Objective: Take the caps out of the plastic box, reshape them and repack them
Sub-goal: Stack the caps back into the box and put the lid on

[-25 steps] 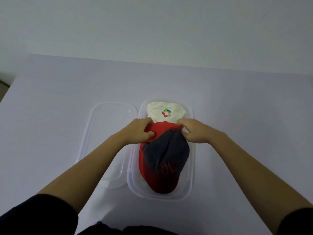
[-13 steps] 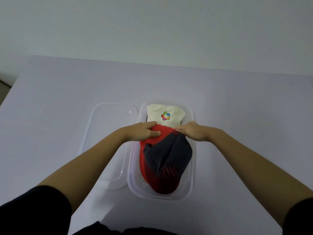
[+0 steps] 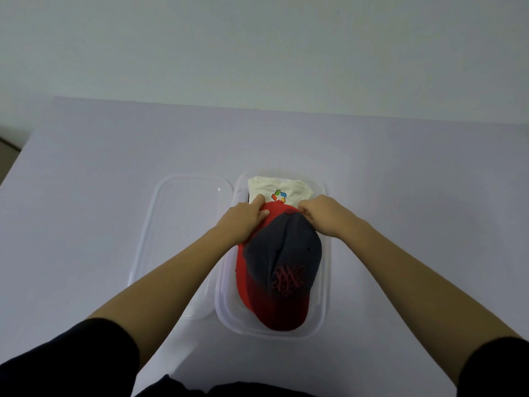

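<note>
A clear plastic box [image 3: 325, 310] sits on the table in front of me. On top inside it lies a navy cap [image 3: 286, 253] with a red embroidered logo, over a red cap [image 3: 276, 310] whose brim points toward me. A cream cap [image 3: 274, 186] with a coloured logo shows at the box's far end. My left hand [image 3: 244, 220] rests on the far left edge of the red and navy caps, fingers curled onto the fabric. My right hand [image 3: 323, 214] presses the far right edge of the navy cap, fingers bent down.
The box's clear lid [image 3: 183, 224] lies flat on the table just left of the box, partly under my left forearm. The table [image 3: 100, 181] is pale lilac, with a plain wall behind its far edge.
Both hands went from gripping the caps' far edge to pressing it down, then slid slightly toward the far end. The navy cap lies flatter in the box.
</note>
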Action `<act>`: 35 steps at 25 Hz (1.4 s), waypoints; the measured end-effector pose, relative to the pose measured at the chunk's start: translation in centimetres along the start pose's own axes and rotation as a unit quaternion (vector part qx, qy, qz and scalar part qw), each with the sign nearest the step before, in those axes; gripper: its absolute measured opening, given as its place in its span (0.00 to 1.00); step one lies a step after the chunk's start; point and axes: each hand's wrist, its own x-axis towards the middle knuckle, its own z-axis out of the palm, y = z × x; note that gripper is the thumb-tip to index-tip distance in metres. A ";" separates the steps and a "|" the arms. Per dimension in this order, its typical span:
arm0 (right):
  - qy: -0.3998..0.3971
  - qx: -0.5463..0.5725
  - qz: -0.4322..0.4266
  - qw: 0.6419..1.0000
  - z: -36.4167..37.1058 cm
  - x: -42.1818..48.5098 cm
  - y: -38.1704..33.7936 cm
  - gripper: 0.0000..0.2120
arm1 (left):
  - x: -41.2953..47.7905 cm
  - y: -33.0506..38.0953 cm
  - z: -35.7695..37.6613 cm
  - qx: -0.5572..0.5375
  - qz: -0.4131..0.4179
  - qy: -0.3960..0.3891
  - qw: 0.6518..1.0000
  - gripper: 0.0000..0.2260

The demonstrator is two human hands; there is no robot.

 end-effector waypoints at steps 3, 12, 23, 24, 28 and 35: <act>0.068 0.070 -0.008 0.995 -0.4 -0.4 0.4 0.14 | -1.2 -0.4 -0.8 -0.078 0.023 0.098 0.992 0.13; 0.046 0.213 0.025 0.976 2.8 -6.0 -1.9 0.20 | -8.1 -1.4 0.8 -0.187 0.082 0.060 0.977 0.17; 0.102 0.081 0.087 0.988 4.6 -4.9 -2.9 0.20 | -6.3 0.0 2.5 -0.103 -0.005 0.152 0.983 0.11; 0.132 0.094 0.088 0.983 4.2 -4.7 -2.5 0.18 | -6.4 0.6 2.4 -0.134 -0.012 0.161 0.978 0.10; 0.211 0.114 0.063 0.969 0.9 -2.7 0.1 0.18 | -6.9 2.4 1.8 -0.296 -0.067 0.156 0.940 0.09; -0.068 0.032 0.021 0.997 -0.5 1.5 -0.1 0.16 | -7.4 1.6 2.4 -0.345 -0.076 0.098 0.930 0.12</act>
